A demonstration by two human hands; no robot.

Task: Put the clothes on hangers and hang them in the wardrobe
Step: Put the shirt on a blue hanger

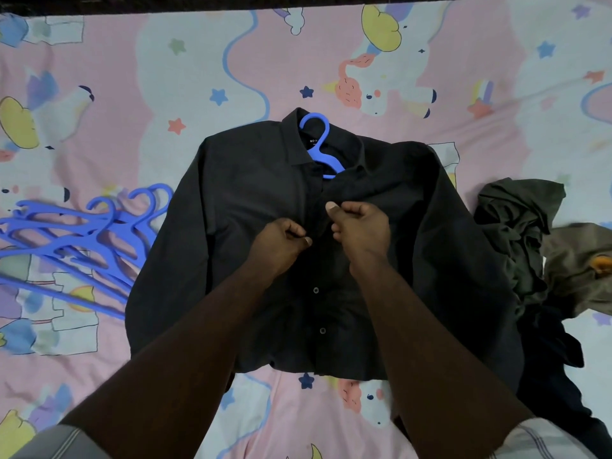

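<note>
On the pink unicorn-print bedsheet [132,94], both hands, left hand [281,240] and right hand [361,226], pinch the front placket of a black long-sleeved button shirt [238,210] holding a blue plastic hanger [319,144].

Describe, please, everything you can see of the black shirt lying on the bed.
The black shirt is a long-sleeved, collared, woven-looking garment lying front up on the patterned bedsheet. A blue hanger sits inside it, hook emerging at the open collar. Two small buttons show on the lower placket. The left hand and right hand pinch the placket at chest height. Its right side meets the pile of clothes.
</note>
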